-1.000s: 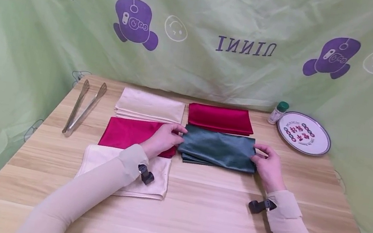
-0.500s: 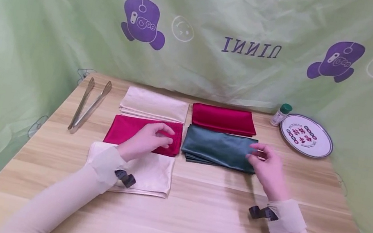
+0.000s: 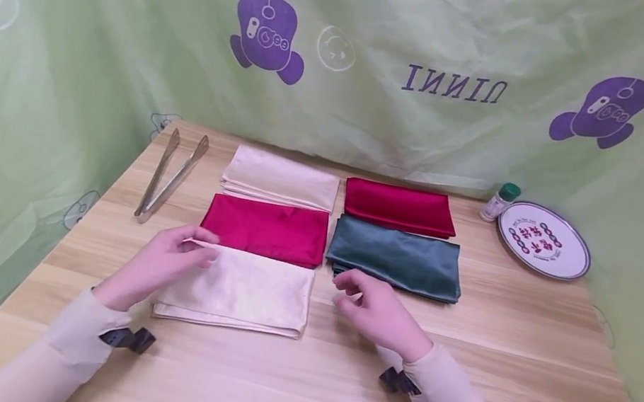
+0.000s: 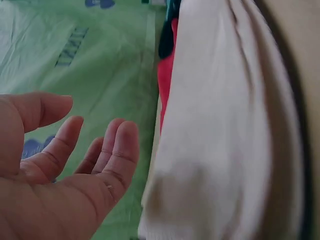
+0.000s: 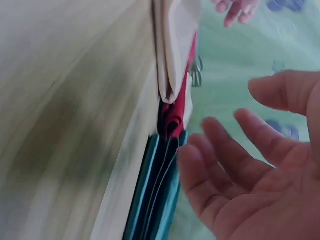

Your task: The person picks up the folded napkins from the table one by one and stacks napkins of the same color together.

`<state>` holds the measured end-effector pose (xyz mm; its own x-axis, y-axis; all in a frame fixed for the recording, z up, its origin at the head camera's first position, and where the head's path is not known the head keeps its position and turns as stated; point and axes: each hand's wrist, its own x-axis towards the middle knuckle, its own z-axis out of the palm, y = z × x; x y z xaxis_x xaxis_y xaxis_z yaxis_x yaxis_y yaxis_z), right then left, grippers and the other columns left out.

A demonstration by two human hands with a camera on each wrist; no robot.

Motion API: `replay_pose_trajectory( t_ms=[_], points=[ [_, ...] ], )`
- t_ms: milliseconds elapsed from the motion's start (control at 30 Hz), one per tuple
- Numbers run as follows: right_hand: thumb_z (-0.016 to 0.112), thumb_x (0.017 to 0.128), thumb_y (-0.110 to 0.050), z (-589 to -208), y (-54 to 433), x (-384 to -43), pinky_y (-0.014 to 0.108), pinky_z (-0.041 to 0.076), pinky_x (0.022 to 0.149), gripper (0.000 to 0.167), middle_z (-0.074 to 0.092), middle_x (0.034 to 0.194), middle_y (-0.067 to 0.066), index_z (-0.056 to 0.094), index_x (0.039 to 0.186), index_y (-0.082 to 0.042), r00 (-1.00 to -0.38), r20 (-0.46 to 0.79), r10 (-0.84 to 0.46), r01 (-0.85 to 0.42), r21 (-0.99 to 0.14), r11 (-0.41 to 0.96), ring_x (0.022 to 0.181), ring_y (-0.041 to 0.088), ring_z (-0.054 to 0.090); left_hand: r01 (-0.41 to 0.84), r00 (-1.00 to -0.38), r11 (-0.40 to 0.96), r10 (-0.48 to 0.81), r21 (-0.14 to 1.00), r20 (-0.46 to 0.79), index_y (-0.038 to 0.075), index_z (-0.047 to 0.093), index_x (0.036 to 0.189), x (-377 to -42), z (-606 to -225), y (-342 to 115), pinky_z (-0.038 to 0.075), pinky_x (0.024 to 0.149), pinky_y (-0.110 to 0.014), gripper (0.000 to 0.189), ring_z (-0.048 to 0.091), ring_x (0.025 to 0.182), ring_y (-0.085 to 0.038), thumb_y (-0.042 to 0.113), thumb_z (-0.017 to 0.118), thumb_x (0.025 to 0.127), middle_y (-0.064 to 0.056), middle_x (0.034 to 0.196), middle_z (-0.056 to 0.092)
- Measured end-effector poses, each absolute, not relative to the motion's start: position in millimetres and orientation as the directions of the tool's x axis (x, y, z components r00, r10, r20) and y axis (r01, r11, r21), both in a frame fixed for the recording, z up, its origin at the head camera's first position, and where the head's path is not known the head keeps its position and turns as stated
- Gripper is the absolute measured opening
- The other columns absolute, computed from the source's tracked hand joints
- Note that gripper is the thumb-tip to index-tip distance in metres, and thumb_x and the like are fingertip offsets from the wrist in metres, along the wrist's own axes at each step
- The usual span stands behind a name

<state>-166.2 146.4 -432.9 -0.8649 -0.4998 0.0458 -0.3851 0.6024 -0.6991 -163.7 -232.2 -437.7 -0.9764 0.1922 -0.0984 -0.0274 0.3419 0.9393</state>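
My left hand point(image 3: 155, 266) hovers at the left edge of the front cream satin cloth point(image 3: 248, 289). Its fingers are relaxed and apart, with nothing between them in the left wrist view. Over the table near the lower left corner of the folded dark green cloth point(image 3: 396, 259) is my right hand point(image 3: 382, 314), also loosely bent and holding nothing. Behind the front cream cloth lies a folded red cloth point(image 3: 265, 228). Farther back are another cream cloth point(image 3: 283, 178) and a darker red cloth point(image 3: 400, 207). In the right wrist view the green cloth's layered edge point(image 5: 159, 192) shows beside my fingers.
Metal tongs point(image 3: 171, 178) lie at the table's back left. A green-capped shaker point(image 3: 499, 203) stands at the back right, touching or close to a patterned plate point(image 3: 544, 242). A green printed curtain point(image 3: 374, 124) hangs around the wooden table point(image 3: 488, 396).
Both hands have left the green cloth, which stays lying flat. The left hand has moved left and nearer to the front cream cloth; the right hand has moved left and toward the front.
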Motion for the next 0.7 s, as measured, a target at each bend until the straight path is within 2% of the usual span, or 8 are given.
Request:
replay_pose_trajectory(
  t_ms=[67, 233, 400, 500, 567, 700],
  points=[
    [0.066, 0.092, -0.019, -435.9, 137.2, -164.5, 0.041, 0.05, 0.088, 0.03, 0.068, 0.112, 0.006, 0.063, 0.119, -0.009, -0.841, 0.041, -0.54, -0.443, -0.624, 0.643, 0.103, 0.022, 0.061, -0.022, -0.984, 0.412, 0.15, 0.911, -0.092, 0.001, 0.058, 0.122, -154.9, -439.7, -246.0, 0.051, 0.085, -0.033, 0.037, 0.065, 0.099, -0.032, 0.025, 0.067, 0.095, -0.019, 0.115, 0.065],
    [0.066, 0.09, -0.021, -440.5, 119.4, -161.0, 0.041, 0.046, 0.094, 0.037, 0.068, 0.111, 0.006, 0.061, 0.123, -0.007, -0.794, 0.05, -0.606, -0.549, -0.487, 0.679, 0.106, 0.027, 0.058, 0.002, -0.995, 0.653, 0.078, 0.758, -0.065, 0.004, 0.057, 0.124, -139.1, -440.3, -270.9, 0.05, 0.085, -0.049, 0.042, 0.061, 0.106, -0.035, 0.036, 0.062, 0.097, -0.019, 0.117, 0.064],
    [0.067, 0.09, -0.025, -442.6, 109.1, -159.6, 0.043, 0.04, 0.103, 0.045, 0.066, 0.118, 0.008, 0.059, 0.129, -0.005, -0.781, 0.034, -0.624, -0.564, -0.471, 0.679, 0.118, 0.03, 0.055, 0.0, -0.991, 0.763, 0.085, 0.646, -0.1, 0.002, 0.051, 0.132, -136.7, -444.7, -277.1, 0.044, 0.092, -0.06, 0.054, 0.054, 0.115, -0.045, 0.041, 0.061, 0.096, -0.028, 0.127, 0.057],
    [0.068, 0.09, -0.028, -443.4, 104.4, -158.1, 0.045, 0.036, 0.106, 0.049, 0.065, 0.123, 0.009, 0.057, 0.132, -0.006, -0.792, -0.001, -0.611, -0.536, -0.479, 0.695, 0.123, 0.033, 0.051, 0.005, -0.988, 0.803, 0.097, 0.596, -0.123, 0.002, 0.049, 0.136, -136.4, -448.4, -274.0, 0.036, 0.096, -0.065, 0.059, 0.047, 0.121, -0.049, 0.044, 0.061, 0.095, -0.03, 0.133, 0.052],
    [0.067, 0.09, -0.029, -443.8, 101.6, -156.9, 0.046, 0.035, 0.107, 0.05, 0.064, 0.125, 0.009, 0.057, 0.134, -0.007, -0.797, -0.026, -0.603, -0.517, -0.487, 0.704, 0.125, 0.034, 0.049, 0.014, -0.988, 0.816, 0.101, 0.578, -0.119, 0.003, 0.048, 0.137, -136.1, -450.2, -271.1, 0.032, 0.097, -0.068, 0.061, 0.044, 0.123, -0.051, 0.044, 0.061, 0.095, -0.03, 0.135, 0.051],
    [0.066, 0.09, -0.03, -446.1, 97.0, -155.1, 0.045, 0.034, 0.108, 0.052, 0.063, 0.127, 0.009, 0.056, 0.136, -0.008, -0.798, -0.046, -0.6, -0.505, -0.492, 0.709, 0.128, 0.035, 0.047, 0.022, -0.989, 0.8, 0.105, 0.6, -0.104, 0.004, 0.048, 0.138, -134.9, -451.4, -266.7, 0.033, 0.099, -0.066, 0.059, 0.043, 0.126, -0.05, 0.042, 0.062, 0.094, -0.029, 0.137, 0.05]
  ],
)
